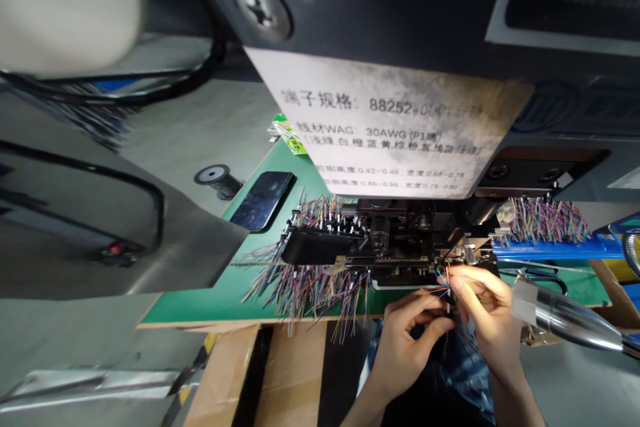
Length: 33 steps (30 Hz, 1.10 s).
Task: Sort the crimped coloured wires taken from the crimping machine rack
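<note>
Fine coloured wires (442, 280) fan out between my two hands, just in front of the black machine's metal working parts (425, 230). My left hand (413, 333) is closed, its thumb and fingers pinching the bundle from the left and below. From the right, my right hand (483, 300) pinches the wires near their tips. A small white piece shows between the hands, on the bundle. Bundles of multicoloured wires (305, 290) lie to the left of the machine, some hanging over the table edge.
A phone (263, 200) lies on the green table (215, 307), with a black spool (219, 180) beyond it. A metal nozzle (575, 317) points in beside my right hand. More wires (545, 219) lie at the right, above a blue tray. Cardboard boxes (290, 373) stand below.
</note>
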Each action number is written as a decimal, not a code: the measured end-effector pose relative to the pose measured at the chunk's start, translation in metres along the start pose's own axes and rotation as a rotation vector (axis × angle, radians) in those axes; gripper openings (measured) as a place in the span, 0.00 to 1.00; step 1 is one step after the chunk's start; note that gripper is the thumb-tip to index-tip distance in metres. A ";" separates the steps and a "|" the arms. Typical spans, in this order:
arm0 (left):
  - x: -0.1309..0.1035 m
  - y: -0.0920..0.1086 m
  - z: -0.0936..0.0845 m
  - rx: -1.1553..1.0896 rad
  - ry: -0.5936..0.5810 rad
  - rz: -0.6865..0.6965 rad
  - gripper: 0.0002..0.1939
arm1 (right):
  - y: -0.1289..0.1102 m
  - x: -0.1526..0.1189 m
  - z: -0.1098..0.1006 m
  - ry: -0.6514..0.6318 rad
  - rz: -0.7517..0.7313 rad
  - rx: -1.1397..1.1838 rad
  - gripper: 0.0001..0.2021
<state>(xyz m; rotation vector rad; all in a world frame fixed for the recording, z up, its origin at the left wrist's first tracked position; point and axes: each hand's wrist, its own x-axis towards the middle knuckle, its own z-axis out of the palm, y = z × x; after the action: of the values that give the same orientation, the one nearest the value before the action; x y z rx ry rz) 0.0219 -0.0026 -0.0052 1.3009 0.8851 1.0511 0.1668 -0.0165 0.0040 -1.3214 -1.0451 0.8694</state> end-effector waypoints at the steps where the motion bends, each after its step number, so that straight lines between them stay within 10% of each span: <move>1: -0.001 0.000 -0.001 0.000 0.000 -0.001 0.04 | 0.002 0.001 -0.002 -0.015 -0.043 -0.031 0.07; 8: -0.007 0.013 -0.019 0.051 -0.108 -0.040 0.05 | -0.013 0.002 -0.012 -0.077 -0.375 -0.228 0.05; 33: -0.003 0.004 -0.008 0.022 0.000 0.029 0.01 | -0.007 -0.006 0.000 0.064 -0.005 -0.042 0.07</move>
<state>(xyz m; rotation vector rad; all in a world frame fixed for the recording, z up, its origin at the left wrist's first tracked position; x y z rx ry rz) 0.0126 -0.0032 -0.0022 1.3358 0.8826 1.0664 0.1648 -0.0228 0.0101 -1.3720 -1.0209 0.7998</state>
